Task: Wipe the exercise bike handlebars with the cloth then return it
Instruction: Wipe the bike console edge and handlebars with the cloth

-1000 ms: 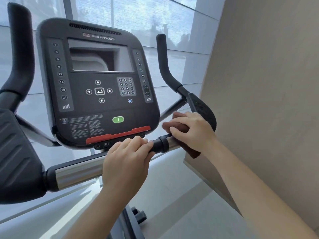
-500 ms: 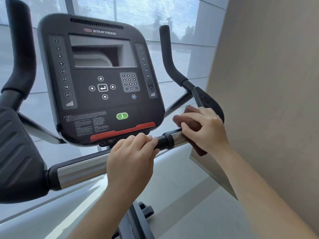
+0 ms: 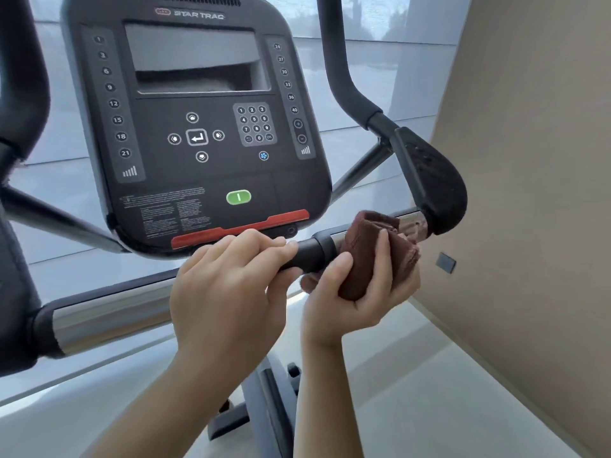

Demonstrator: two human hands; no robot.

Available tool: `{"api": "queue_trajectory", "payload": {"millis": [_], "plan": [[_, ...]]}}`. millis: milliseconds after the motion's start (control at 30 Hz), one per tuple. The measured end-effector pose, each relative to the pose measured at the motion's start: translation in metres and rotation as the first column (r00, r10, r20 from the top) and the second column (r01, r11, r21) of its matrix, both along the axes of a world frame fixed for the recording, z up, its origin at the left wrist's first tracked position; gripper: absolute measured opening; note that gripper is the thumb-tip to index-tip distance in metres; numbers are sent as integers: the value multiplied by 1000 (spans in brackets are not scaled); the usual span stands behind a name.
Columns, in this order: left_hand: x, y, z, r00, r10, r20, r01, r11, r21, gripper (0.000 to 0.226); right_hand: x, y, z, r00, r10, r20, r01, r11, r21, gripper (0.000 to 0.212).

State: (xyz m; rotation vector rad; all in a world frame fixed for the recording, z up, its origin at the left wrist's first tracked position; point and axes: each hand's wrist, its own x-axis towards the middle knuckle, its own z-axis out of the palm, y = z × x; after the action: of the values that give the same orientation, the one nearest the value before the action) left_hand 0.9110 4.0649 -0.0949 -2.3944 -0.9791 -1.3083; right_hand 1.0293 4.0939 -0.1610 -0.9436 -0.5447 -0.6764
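Note:
The exercise bike's handlebar (image 3: 112,312) runs as a chrome and black bar below the console (image 3: 198,127). My left hand (image 3: 228,292) grips the bar's black middle section, fingers curled over the top. My right hand (image 3: 357,292) is turned palm up under the bar's right chrome part and holds a folded brown cloth (image 3: 370,256) wrapped against it. The cloth covers the chrome stretch between the black collar and the right arm pad (image 3: 433,180). A curved black upright grip (image 3: 344,77) rises behind the pad.
A beige wall (image 3: 529,160) stands close on the right, with a small dark plate (image 3: 445,262) on it. Glass panels (image 3: 380,61) lie behind the console. The left arm pad (image 3: 13,292) and left upright grip (image 3: 23,94) fill the left edge. The bike's post (image 3: 274,408) descends between my forearms.
My right hand has turned from gripping the cloth over the top of the bar to cupping it from below, palm up. The view has moved closer. My left hand keeps its grip.

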Motion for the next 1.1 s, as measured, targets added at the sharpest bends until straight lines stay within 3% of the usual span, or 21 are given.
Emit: {"api": "queue_trajectory", "payload": {"millis": [100,233,467,633,767,967,1100], "plan": [[0,0,1,1000,-4,-9,4,1000,-5,14,34,4,-4,992,-91,91,84,993,80,31],[2,1,0,1000,1,-5,-1,1000,4,13,66,9,5,993,-101,-69,113,972,206,33],[1,2,-2,1000,1,-1,-1,999,44,12,-16,21,3,972,4,-235,61,962,266,36],[1,2,-1,1000,-7,-13,8,999,46,13,20,10,2,993,-22,-118,47,976,213,37],[1,2,-1,1000,-12,-10,13,999,41,13,66,0,11,983,-32,-181,68,978,198,38],[-1,1,0,999,-27,-22,27,1000,9,13,18,-9,15,962,62,-266,-31,992,118,39],[-3,-4,7,998,-63,7,63,990,-123,13,-31,-18,15,968,115,-222,-123,992,-21,38]]}}
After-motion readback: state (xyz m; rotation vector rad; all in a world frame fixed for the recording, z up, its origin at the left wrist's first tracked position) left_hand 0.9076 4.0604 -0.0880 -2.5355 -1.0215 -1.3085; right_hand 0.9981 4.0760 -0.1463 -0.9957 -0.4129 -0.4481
